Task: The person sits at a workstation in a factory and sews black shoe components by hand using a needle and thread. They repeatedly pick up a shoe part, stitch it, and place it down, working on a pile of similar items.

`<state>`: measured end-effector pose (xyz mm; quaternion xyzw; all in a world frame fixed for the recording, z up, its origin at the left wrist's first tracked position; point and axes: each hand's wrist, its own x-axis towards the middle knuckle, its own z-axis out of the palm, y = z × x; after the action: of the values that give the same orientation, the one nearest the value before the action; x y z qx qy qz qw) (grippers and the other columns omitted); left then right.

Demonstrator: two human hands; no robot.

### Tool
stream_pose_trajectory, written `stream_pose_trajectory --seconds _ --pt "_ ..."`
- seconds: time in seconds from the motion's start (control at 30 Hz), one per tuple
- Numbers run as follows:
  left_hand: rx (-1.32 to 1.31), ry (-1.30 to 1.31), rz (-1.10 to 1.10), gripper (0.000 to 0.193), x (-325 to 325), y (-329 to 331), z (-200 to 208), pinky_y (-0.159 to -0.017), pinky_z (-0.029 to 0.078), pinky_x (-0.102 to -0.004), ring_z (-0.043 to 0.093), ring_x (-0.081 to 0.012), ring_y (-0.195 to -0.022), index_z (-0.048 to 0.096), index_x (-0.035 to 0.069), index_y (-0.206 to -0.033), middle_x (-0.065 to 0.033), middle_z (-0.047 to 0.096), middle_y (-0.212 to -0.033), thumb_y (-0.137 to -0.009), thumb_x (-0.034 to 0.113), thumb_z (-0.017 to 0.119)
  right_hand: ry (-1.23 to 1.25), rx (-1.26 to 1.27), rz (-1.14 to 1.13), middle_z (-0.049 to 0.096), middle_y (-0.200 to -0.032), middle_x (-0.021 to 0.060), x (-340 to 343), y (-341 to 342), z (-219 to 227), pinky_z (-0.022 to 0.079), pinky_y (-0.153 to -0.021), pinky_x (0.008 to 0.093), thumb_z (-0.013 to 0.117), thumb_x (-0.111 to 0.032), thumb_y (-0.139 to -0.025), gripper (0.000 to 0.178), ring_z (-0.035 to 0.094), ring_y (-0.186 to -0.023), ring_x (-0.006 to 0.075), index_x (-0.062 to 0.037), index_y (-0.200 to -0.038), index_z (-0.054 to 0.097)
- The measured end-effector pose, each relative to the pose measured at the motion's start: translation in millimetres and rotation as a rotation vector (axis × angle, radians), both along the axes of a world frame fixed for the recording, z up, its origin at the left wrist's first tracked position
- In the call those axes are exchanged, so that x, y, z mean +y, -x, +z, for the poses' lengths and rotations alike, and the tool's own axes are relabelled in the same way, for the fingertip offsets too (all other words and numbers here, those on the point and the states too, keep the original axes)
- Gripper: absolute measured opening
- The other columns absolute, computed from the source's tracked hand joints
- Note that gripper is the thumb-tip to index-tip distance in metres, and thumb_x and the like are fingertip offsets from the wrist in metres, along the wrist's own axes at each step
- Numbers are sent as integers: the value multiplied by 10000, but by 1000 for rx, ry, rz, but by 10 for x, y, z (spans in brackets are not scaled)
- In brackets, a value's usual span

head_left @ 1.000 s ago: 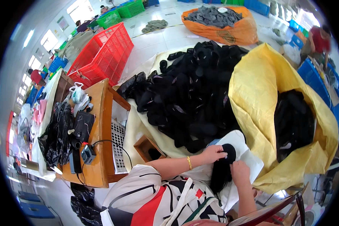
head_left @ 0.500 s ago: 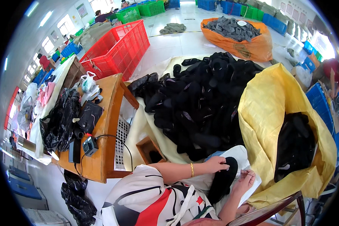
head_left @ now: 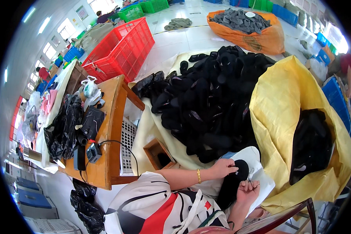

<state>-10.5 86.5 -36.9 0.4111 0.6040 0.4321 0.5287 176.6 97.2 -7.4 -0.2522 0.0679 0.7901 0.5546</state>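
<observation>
A black sock [head_left: 227, 191] lies across my lap over a white cloth [head_left: 253, 158], its rounded end upward. My left hand [head_left: 224, 168] is closed in a pinch on the edge of that rounded end. Just right of the sock, my right hand [head_left: 248, 192] has its fingers curled around a thin dark metal tool [head_left: 251, 171], which looks like small scissors; its tips are too small to make out. Beyond my hands spreads a big heap of black socks [head_left: 210, 101] on a pale sheet.
To the right stands an open yellow sack [head_left: 277, 101] with black pieces inside. A wooden table [head_left: 111, 117] with a small grey box [head_left: 93, 153] and cable is at left. Farther off are a red crate [head_left: 121, 50] and an orange sack [head_left: 257, 41] of grey pieces.
My right hand has turned and moved slightly down and left, bringing the metal tool upright beside the sock's rounded end. My left hand keeps its pinch. The whole view has shifted a little.
</observation>
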Motion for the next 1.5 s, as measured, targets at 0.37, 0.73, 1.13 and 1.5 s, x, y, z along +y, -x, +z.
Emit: stream_pose_trajectory --seconds 0.37,0.73,1.13,1.5 --pt "22 19 -83 259 24 90 60 -595 477 -312 573 -156 -626 643 11 -818 -91 635 -690 -858 253 729 -72 -85 -28 283 -541 -31 -230 -85 97 372 -615 305 476 -194 -995 328 246 -479 119 -139 -676 425" --pt "814 -481 -477 141 38 -75 293 -636 525 -427 645 -303 -875 614 118 -967 -86 614 -953 -838 143 563 -498 -1677 -25 633 -808 81 -483 -443 245 474 -781 307 501 -60 -958 201 576 -780 173 27 -842 640" --pt "927 -319 -487 704 146 -376 782 -689 520 -479 651 -416 -810 580 -18 -882 -229 650 -837 -709 646 734 -795 -2183 207 596 -718 149 -1359 -1250 202 488 -607 439 661 -59 -806 89 589 -672 354 -47 -737 605" --pt "1001 -492 -336 337 185 -314 422 -624 528 -466 649 -378 -717 592 15 -844 -182 637 -791 -830 337 693 -402 -1880 131 660 -784 164 -1302 -1357 222 527 -656 429 583 -108 -926 424 658 -695 360 -79 -1330 458"
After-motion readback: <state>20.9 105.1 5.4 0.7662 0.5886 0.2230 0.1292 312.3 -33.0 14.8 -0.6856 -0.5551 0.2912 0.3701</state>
